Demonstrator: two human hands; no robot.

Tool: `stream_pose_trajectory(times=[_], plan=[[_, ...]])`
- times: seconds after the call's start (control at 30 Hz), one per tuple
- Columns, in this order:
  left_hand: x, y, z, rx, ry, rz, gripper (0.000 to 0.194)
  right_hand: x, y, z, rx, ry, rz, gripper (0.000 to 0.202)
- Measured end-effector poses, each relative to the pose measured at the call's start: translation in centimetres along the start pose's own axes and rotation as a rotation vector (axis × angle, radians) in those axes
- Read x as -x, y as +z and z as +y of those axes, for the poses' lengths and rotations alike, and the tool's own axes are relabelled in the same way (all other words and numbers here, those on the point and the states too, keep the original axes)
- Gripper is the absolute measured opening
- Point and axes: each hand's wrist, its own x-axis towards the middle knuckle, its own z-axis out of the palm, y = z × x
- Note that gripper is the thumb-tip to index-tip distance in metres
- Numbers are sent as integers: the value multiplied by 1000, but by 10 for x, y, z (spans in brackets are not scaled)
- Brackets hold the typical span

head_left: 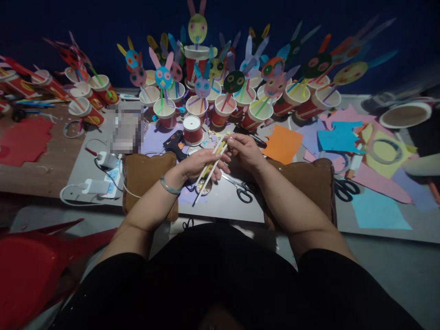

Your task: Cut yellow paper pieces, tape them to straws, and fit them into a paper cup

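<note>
Several thin white and yellow sticks (207,177) lie slantwise across my left hand (205,164), its thumb resting over them. My right hand (244,149) pinches their upper ends between thumb and fingers. Just behind the hands stands an upturned red and white paper cup (193,130). A black glue gun (174,145) lies to its left on purple paper. Below my right hand, scissors with dark handles (243,191) rest on the pale table (230,208). A small round patterned item (203,186) shows partly beneath the sticks.
Behind are several cups with paper rabbit heads (163,77). Orange paper (283,144), blue paper (340,136) and more scissors (345,189) lie right. A power strip (113,181) with cables sits left. Brown cushions (302,188) flank the work spot; a red chair (29,270) stands lower left.
</note>
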Motion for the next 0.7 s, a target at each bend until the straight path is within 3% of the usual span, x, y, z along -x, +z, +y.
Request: stream_pose_trajectory(times=[0.23,0.47,0.7], plan=[[2,3,6,-22,-31,41,33,-2,-3,-2,-20,-39,66,45],[3,5,7,-50,-45,51,38,1,1,-2,131,-41,15,50],[3,2,3,-70,-49,22,40,2,2,-2,116,22,-18,49]])
